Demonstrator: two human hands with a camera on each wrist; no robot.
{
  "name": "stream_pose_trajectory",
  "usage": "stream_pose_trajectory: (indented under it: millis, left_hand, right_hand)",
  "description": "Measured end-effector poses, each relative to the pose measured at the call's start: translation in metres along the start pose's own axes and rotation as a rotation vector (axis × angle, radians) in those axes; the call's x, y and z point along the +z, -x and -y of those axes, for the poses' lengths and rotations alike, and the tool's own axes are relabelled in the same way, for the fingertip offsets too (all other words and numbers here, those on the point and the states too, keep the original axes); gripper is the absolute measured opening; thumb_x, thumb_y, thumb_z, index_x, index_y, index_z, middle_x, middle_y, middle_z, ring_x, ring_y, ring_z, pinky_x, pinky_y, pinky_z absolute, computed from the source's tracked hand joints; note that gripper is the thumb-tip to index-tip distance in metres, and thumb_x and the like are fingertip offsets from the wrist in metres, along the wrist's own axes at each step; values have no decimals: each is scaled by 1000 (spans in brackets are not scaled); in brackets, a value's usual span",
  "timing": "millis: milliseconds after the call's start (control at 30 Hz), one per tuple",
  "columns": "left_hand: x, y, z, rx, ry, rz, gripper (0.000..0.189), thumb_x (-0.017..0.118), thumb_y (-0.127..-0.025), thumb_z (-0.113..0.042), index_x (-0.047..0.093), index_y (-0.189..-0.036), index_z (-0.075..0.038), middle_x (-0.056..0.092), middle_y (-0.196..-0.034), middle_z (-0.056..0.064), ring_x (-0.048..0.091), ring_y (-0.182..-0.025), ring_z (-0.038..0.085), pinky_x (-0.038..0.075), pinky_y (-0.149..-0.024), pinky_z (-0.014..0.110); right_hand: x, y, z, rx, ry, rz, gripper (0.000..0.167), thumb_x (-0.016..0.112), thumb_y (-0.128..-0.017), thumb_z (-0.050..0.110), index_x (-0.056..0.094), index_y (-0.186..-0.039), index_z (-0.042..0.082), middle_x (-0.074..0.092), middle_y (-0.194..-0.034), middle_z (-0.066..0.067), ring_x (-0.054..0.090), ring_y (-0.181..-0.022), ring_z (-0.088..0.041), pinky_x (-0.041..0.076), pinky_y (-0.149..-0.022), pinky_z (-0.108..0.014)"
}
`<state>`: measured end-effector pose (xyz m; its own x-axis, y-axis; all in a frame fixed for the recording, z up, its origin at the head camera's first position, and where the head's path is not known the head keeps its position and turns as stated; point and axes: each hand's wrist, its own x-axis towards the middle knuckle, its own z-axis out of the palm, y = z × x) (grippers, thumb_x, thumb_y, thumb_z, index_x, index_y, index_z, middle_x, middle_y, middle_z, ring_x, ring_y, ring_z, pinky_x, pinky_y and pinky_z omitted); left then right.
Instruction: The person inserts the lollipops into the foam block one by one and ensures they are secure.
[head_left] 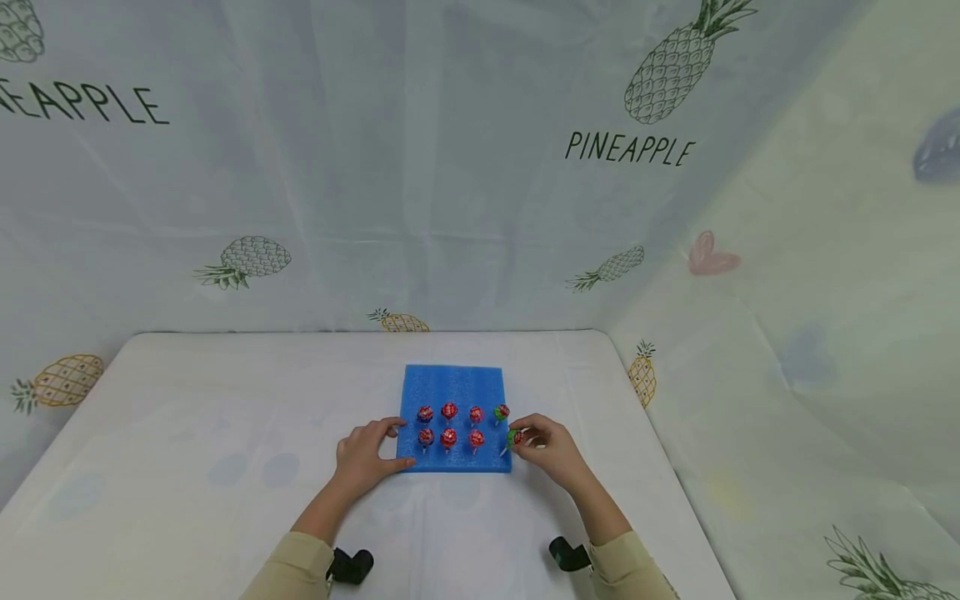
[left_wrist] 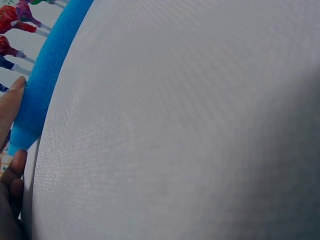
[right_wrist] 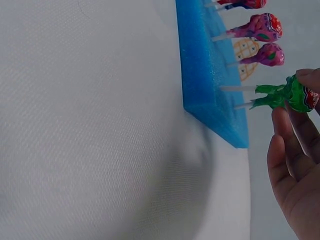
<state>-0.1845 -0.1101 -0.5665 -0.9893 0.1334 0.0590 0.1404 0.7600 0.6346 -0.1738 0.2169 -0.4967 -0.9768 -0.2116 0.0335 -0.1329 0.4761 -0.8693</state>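
A blue foam board (head_left: 453, 383) lies on the table with two rows of wrapped lollipops standing in it on white sticks. At its right end, my right hand (head_left: 555, 450) pinches the wrapped head of a green lollipop (right_wrist: 299, 96) between thumb and fingers. That lollipop's stick reaches the foam's top; how deep it sits I cannot tell. Another green lollipop (head_left: 501, 412) stands just behind it. My left hand (head_left: 363, 455) grips the board's left edge, its thumb near the front corner. Red-wrapped lollipops (head_left: 448, 437) fill the other places.
A white cloth covers the table (head_left: 225, 400). Behind it hangs a pale curtain (head_left: 450, 167) printed with pineapples, and another pale sheet (head_left: 810, 292) hangs at the right. Dark wrist devices (head_left: 351, 567) sit by both sleeves.
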Motion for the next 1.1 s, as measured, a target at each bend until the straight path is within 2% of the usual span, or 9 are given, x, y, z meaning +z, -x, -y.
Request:
stream_pose_trajectory:
  millis: [233,400,533,633,800,1100]
  left_hand:
    - [-1,-1,0,3,-7,2,68,84,-73,-46,58,-129,-18,61,-108,1,51,-107,28,31,-86,53]
    - [-1,-1,-1,1,-4,2,68,84,-73,-46,58,-129,-18,61,-108,1,51,-107,29,31,-86,53]
    - [0,0,-1,-5,-1,2,68,84,-72,-45,57,-129,-18,62,-110,2,50,-108,29,31,-86,53]
    - [0,0,0,-3,-4,-4,68,84,-72,-44,58,-129,-18,62,-109,2,51,-108,29,31,-86,53]
    - [1,0,1,1,-6,-7,68,85,-72,-45,58,-128,-19,61,-107,0,51,-106,29,32,-85,52]
    - [2,0,2,0,-12,2,68,84,-72,-47,58,-129,-19,61,-109,1,51,-107,28,32,-85,52]
  right_hand:
    - [-5,8,35,-12,10,26,27,70,-84,-4,65,-111,-6,66,-99,-17,60,-87,-29,50,-75,-30]
    - [-6,10,42,-13,23,36,26,69,-85,-3,65,-111,-7,66,-100,-18,60,-88,-29,50,-76,-31]
    - [-5,8,37,-16,13,42,25,69,-85,-3,65,-110,-7,66,-99,-17,60,-88,-30,50,-75,-30]
    - [-2,4,22,-1,2,33,26,70,-85,-3,65,-110,-6,66,-98,-16,60,-89,-31,50,-75,-29]
    - [4,-3,-5,11,0,18,24,73,-85,3,68,-108,2,66,-95,-7,59,-87,-23,49,-74,-27]
    - [6,-3,-12,-14,-28,26,22,75,-84,7,70,-105,6,66,-94,-4,59,-85,-20,50,-72,-28]
